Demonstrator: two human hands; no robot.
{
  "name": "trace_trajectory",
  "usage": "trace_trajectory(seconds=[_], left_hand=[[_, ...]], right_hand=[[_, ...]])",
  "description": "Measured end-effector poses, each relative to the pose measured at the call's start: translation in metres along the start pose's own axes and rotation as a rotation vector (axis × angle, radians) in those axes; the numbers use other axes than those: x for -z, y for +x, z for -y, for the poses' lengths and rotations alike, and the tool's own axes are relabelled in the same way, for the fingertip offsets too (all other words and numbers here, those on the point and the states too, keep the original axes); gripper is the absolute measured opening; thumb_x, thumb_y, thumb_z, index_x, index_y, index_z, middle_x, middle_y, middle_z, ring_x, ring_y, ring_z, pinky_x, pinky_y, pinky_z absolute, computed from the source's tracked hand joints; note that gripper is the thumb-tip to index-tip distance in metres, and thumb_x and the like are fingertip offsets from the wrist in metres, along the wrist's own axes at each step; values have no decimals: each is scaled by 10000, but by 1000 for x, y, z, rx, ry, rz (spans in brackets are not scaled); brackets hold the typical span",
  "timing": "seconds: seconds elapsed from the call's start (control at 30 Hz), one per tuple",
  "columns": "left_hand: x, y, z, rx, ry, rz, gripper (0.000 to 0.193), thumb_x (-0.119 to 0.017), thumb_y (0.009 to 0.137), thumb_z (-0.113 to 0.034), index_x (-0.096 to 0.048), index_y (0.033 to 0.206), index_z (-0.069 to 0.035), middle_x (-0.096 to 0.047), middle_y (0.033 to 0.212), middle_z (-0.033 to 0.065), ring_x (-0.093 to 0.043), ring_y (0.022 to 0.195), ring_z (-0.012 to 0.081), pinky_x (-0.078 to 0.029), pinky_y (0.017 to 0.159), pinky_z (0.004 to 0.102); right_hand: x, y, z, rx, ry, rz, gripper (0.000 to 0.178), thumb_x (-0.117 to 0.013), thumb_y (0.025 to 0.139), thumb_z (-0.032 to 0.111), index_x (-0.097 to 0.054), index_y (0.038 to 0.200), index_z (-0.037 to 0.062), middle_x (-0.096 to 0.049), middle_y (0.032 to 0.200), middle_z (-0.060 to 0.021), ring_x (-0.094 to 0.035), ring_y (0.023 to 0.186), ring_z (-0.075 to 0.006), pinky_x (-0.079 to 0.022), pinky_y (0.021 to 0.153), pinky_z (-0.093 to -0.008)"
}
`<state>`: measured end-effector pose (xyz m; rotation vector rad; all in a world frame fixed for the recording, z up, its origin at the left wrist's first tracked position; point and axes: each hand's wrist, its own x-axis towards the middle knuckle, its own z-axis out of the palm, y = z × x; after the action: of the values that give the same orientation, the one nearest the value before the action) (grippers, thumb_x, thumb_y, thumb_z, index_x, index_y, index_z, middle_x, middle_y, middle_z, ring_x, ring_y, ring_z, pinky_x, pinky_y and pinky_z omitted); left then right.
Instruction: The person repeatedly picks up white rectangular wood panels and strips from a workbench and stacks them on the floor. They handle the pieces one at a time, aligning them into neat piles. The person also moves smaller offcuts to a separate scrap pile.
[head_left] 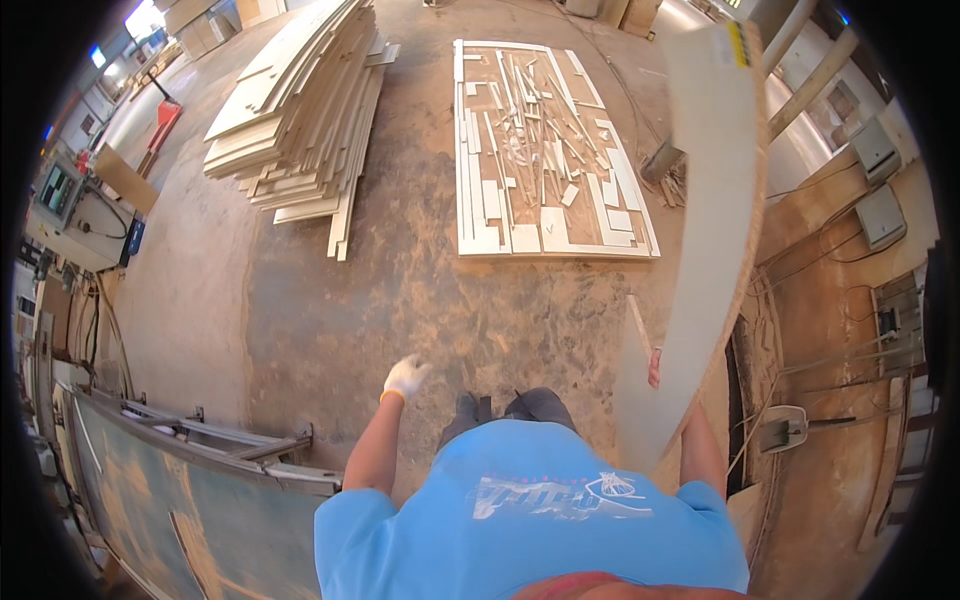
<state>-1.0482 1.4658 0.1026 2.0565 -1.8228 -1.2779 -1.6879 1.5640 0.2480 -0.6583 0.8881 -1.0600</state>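
Observation:
My right hand (655, 369) grips a tall pale board (710, 260) on my right side. Its fingertips show at the inner edge of a notch, and the rest of the hand is hidden behind the board. The board stands upright and has a yellow-and-black label (738, 45) near its top. My left hand (407, 376), in a white glove, hangs out in front of me over the floor. Its fingers are loosely apart and hold nothing.
A tall, uneven stack of pale boards (300, 120) stands ahead on the left. Ahead on the right lies a sheet (485, 238) covered with offcuts and thin strips. A blue-grey machine table (140, 480) is at lower left. A scoop-like dustpan (783, 428) lies at right.

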Motion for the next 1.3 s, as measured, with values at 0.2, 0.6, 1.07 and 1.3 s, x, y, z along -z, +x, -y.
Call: trace_trajectory(seconds=[0.2,0.6,1.07,1.3], left_hand=[[61,95,-82,102,-228,121,548,-666,959,-446,-712,1283,-7,-745,1242,236,-704,1187,351,-533,1010,429],[-78,291,-265,-135,38,367,613,-612,975,-539,-712,1314,-38,-726,1296,247,-664,1259,408,-500,1081,454],[-250,498,-579,-135,-714,667,979,-332,1032,-759,-604,1426,95,-594,1470,328,-519,1441,426,-364,1208,424],[-270,466,-562,324,-983,226,934,-352,1047,-708,-683,1273,135,-700,1264,352,-643,1269,464,-442,1121,455]], right_hand=[[61,48,-28,196,143,-230,472,-605,1024,494,-595,935,30,-606,675,-88,-574,563,-205,-455,490,-306],[20,164,165,-12,154,-298,619,-278,1162,521,-570,870,59,-487,635,-55,-450,595,-190,-401,623,-320],[-111,293,462,44,-237,-324,772,-81,1158,575,-546,791,80,-477,523,-64,-388,446,-208,-383,584,-382],[-38,383,518,-42,-233,-152,681,-196,1160,574,-600,932,75,-548,668,-66,-490,550,-205,-463,628,-385]])
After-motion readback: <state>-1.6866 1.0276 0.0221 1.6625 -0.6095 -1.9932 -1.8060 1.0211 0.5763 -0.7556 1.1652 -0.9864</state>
